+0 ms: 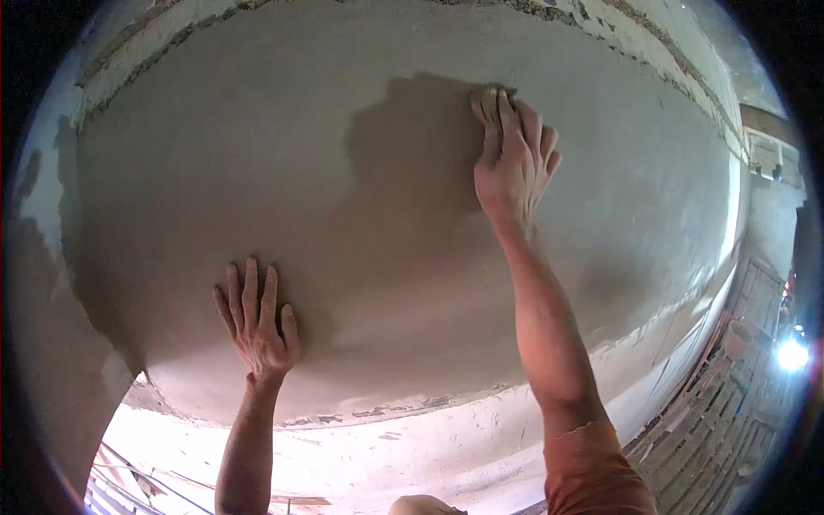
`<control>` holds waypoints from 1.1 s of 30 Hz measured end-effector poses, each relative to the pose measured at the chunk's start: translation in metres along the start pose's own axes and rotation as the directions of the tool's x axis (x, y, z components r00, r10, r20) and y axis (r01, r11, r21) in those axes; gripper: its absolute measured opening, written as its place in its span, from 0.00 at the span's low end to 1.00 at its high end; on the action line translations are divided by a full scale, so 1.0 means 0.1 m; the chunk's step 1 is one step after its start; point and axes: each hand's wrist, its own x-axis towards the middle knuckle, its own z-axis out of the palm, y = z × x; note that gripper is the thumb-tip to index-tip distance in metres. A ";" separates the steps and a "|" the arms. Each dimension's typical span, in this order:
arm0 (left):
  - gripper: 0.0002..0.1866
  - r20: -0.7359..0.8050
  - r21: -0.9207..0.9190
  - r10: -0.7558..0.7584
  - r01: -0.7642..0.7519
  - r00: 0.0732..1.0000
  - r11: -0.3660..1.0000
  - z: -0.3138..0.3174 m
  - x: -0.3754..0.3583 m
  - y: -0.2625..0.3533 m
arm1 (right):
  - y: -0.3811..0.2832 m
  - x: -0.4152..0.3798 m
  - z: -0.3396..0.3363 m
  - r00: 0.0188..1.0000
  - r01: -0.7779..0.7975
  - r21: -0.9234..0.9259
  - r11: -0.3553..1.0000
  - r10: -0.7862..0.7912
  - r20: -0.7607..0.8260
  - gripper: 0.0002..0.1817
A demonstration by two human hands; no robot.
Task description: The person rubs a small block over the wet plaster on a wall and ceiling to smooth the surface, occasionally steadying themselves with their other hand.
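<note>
A broad area of smooth grey plaster (pixel 412 283) fills the middle of the view. Against its lower left part my left hand (pixel 257 322) lies flat, with fingers spread and nothing held. Higher up and to the right, my right hand (pixel 515 154) is closed on a small yellowish-brown pad (pixel 482 105), pressed to the plaster. Fingers and palm hide most of the pad. A dark shadow falls on the plaster to the left of my right hand.
Rough, chipped edges border the plaster above and below. Below it runs a whitish wall band (pixel 463 438). At the right are slatted boards (pixel 704 438), a bucket (pixel 737 340) and a bright lamp (pixel 792 354). Metal bars show at the lower left.
</note>
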 end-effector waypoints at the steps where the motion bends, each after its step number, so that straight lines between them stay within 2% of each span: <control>1: 0.29 -0.006 -0.011 -0.008 0.008 1.000 1.000 0.03 -0.01 -0.02 | 0.06 -0.03 0.02 1.000 0.000 0.002 1.000 0.000 -0.001 0.25; 3: 0.28 -0.015 -0.024 -0.019 0.019 1.000 1.000 0.04 -0.01 -0.03 | 0.17 -0.06 0.03 0.993 -0.017 -0.019 1.000 0.014 -0.118 0.26; 4: 0.28 -0.007 -0.023 -0.022 0.022 1.000 1.000 0.03 -0.01 -0.03 | 0.25 0.05 0.08 0.993 -0.017 -0.019 1.000 0.015 -0.120 0.26; 6: 0.28 0.009 -0.016 -0.015 0.016 1.000 1.000 0.01 -0.02 -0.04 | 0.32 0.41 0.20 0.961 -0.105 -0.032 0.994 0.093 -0.262 0.26; 7: 0.29 0.010 -0.007 -0.004 0.004 1.000 1.000 0.01 -0.01 -0.04 | 0.24 0.51 0.19 0.959 -0.108 -0.030 0.994 0.096 -0.265 0.26; 9: 0.29 0.003 0.000 0.004 -0.004 1.000 1.000 0.02 0.01 -0.02 | -0.02 0.69 0.18 0.967 -0.241 -0.139 0.961 0.225 -0.121 0.27; 10: 0.29 0.006 -0.003 0.001 -0.001 1.000 1.000 0.02 0.01 -0.02 | -0.08 0.56 0.27 0.973 -0.189 -0.178 0.966 0.159 -0.169 0.27; 11: 0.29 0.010 -0.009 -0.003 0.003 1.000 1.000 0.01 0.01 -0.01 | -0.13 0.38 0.22 0.973 -0.189 -0.181 0.965 0.159 -0.168 0.27; 13: 0.29 0.006 -0.029 -0.027 0.027 1.000 0.999 0.03 0.03 0.02 | -0.23 0.01 0.04 1.000 -0.021 -0.065 0.998 0.020 -0.015 0.27; 14: 0.29 0.013 -0.041 -0.041 0.042 0.999 0.998 0.01 0.01 0.00 | -0.17 -0.12 0.03 1.000 -0.019 -0.060 0.998 0.018 -0.010 0.27; 17: 0.28 0.025 -0.041 -0.053 0.054 0.998 0.998 0.02 -0.03 -0.05 | 0.06 -0.08 0.06 0.999 0.031 -0.021 0.999 -0.032 -0.019 0.26; 19: 0.28 0.033 -0.045 -0.059 0.061 0.998 0.997 0.02 -0.02 -0.05 | 0.09 0.36 0.22 0.978 -0.094 -0.033 0.995 0.086 -0.190 0.28; 21: 0.28 0.041 -0.044 -0.061 0.062 0.997 0.997 0.01 -0.02 -0.06 | -0.01 0.83 0.46 0.959 -0.090 -0.091 0.992 0.061 -0.277 0.29; 25: 0.28 0.031 -0.036 -0.045 0.046 0.999 0.998 0.01 0.00 -0.04 | -0.84 1.09 0.57 0.978 -0.133 -0.148 0.980 0.105 -0.183 0.31; 27: 0.28 0.025 -0.041 -0.041 0.042 0.999 0.998 0.00 0.03 -0.03 | -1.17 0.95 0.52 0.998 0.020 -0.047 0.999 -0.023 -0.066 0.26; 28: 0.28 0.018 -0.050 -0.036 0.037 0.999 0.998 0.00 0.03 -0.02 | -1.15 0.94 0.54 0.997 0.035 -0.054 0.998 -0.039 -0.062 0.26; 30: 0.28 0.015 -0.069 -0.036 0.037 0.999 0.997 -0.01 0.01 -0.02 | -1.08 0.91 0.56 0.967 0.249 0.147 0.957 -0.236 -0.099 0.24; 31: 0.28 -0.001 -0.065 -0.026 0.025 1.000 0.998 0.00 0.01 -0.03 | -1.04 0.96 0.54 0.964 0.260 0.142 0.955 -0.248 -0.098 0.24; 33: 0.28 -0.014 -0.072 -0.021 0.020 1.000 0.997 0.00 0.01 -0.03 | -0.86 1.11 0.47 0.823 0.568 0.084 0.819 -0.565 -0.062 0.26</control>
